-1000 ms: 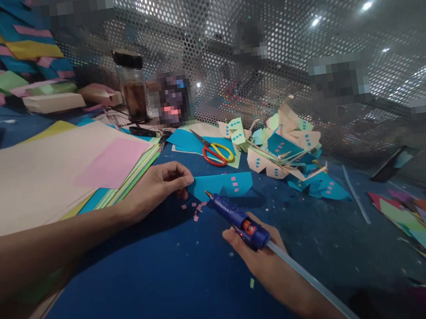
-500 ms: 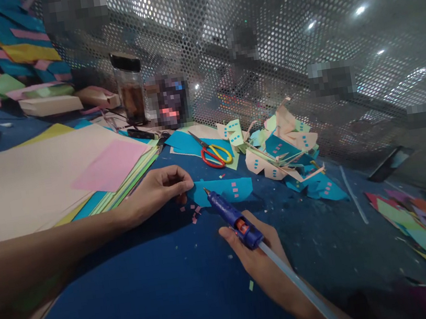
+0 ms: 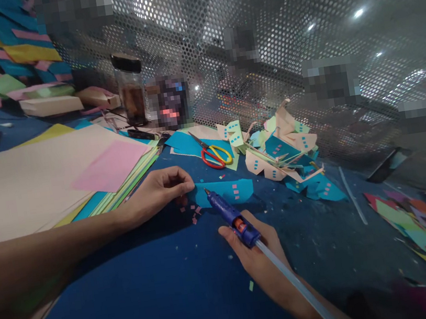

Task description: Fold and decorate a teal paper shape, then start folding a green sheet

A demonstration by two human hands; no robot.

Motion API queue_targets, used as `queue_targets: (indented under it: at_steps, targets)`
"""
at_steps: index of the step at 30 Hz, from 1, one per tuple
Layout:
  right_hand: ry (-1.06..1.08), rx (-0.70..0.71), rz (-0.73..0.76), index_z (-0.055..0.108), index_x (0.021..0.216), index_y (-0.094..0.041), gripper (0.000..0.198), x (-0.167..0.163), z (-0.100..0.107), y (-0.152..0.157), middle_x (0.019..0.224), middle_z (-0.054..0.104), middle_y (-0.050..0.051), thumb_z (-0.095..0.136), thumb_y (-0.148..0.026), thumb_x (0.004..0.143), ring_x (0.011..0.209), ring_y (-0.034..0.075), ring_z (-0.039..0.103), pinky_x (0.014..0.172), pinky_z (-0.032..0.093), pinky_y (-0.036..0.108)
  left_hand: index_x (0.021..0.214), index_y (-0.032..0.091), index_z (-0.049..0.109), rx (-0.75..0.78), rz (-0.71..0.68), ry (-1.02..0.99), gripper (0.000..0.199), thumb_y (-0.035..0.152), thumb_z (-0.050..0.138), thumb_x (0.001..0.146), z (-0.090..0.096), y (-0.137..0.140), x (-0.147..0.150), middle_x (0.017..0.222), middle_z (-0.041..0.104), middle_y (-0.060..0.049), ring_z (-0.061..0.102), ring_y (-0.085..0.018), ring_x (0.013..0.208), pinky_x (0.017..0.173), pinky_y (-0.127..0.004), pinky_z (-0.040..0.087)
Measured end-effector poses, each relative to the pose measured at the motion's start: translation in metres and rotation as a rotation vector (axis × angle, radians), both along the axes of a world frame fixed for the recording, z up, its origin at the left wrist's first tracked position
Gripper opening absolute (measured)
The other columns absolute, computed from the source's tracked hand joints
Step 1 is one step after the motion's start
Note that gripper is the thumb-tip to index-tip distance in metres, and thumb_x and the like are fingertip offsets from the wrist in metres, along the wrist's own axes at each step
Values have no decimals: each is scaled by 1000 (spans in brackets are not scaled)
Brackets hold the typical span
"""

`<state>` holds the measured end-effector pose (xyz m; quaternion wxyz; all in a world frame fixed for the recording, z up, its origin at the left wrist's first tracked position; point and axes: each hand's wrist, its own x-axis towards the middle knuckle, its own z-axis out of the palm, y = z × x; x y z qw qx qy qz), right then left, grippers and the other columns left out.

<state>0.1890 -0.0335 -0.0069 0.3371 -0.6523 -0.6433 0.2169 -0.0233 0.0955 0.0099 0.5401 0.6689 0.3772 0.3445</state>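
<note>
My left hand [image 3: 164,191] pinches the left end of a blue paper piece [image 3: 223,192] between thumb and fingers. Small pink squares are stuck near the paper's right end. My right hand [image 3: 261,258] is wrapped round a dark blue hot glue gun [image 3: 231,215], a long clear glue stick [image 3: 293,280] trailing from its back. The nozzle is over the left part of the blue paper; whether it touches cannot be made out. Tiny pink paper squares [image 3: 195,215] lie on the table below my left fingertips.
Scissors [image 3: 212,157] with red and yellow handles lie behind the paper. Folded paper pieces [image 3: 283,149] are heaped at back right. On the left is a stack of paper sheets [image 3: 33,179]; a lidded jar [image 3: 131,92] stands behind it. A loose glue stick [image 3: 353,195] lies right.
Almost nothing differs. The blue paper and the glue gun have shifted very slightly; both hands keep their holds.
</note>
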Motion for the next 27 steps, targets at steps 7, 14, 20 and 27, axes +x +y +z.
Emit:
queue_targets:
  at_steps: [7,14,20,27]
  targets:
    - [2,-7,-10,46,74,-24,38,0,0,1,64,47,-3,57,-55,92,53,12,40,47,34,24,80,17,60,3,-11,1,20,35,69,84,-1,0,-1,63,60,3,61,-11,56,57,-23,45]
    - [13,-15,-13,44,72,-23,39,-1,1,0,64,45,-3,56,-54,93,52,12,39,47,34,24,79,17,60,-5,-15,-12,20,35,69,84,-2,1,-1,63,60,3,62,-11,56,57,-23,46]
    - [-6,-4,-22,46,71,-23,39,-2,2,1,63,49,-2,58,-54,92,51,12,42,45,34,23,79,18,60,-6,-22,-18,20,35,70,84,-5,3,-1,62,61,3,62,-11,55,56,-22,46]
    - [-12,16,-31,44,69,-24,40,-1,1,1,62,47,-2,58,-54,92,52,12,42,46,34,23,79,18,61,3,-20,-10,20,36,69,84,-4,2,-1,62,61,4,62,-11,55,56,-22,46]
